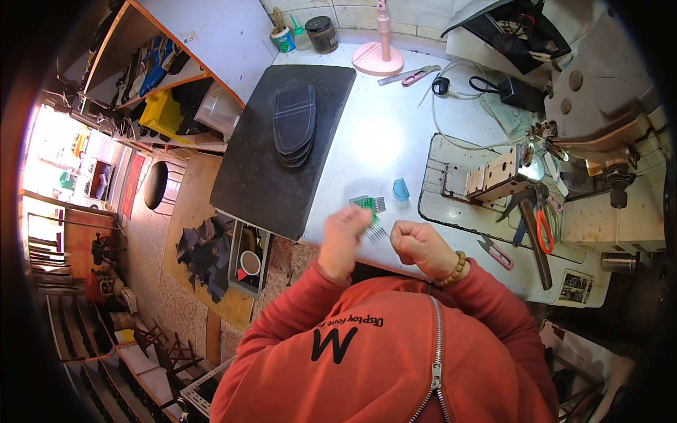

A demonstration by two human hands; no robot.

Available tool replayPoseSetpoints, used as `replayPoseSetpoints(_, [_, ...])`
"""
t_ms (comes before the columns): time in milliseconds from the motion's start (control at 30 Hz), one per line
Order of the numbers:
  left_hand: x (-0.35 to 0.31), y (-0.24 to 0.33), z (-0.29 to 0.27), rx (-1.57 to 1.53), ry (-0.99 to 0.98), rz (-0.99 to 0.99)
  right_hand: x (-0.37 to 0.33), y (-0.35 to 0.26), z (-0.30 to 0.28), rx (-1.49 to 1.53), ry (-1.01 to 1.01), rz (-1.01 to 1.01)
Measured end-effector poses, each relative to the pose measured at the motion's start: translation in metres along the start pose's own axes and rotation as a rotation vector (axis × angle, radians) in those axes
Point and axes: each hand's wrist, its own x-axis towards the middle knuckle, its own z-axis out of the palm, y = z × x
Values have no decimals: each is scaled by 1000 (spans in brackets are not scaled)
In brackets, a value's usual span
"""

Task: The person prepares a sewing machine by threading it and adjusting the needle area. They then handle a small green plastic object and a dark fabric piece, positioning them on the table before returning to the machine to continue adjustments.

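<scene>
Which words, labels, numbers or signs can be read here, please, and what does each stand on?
I won't copy wording, but lettering shows here:
Red jacket: black letters, one large and clear, others smaller.
Green packet at the left hand: too small and blurred.
Blue-green tin: too small.
Dark sticker on the white table: too small.

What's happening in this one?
A person sits or stands at a white table. Their left hand pinches something green with thin metal prongs. Their right hand is curled shut close by; whether it holds anything small is hidden. A small blue case lies just beyond the hands. Off to the left, dark stitched pieces lie stacked on a black board, with neither hand on them.
</scene>
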Motion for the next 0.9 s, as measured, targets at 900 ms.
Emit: replayPoseSetpoints(900, [1, -29, -17, -67, -116, -239, 26, -4, -8, -1539, 336, -894])
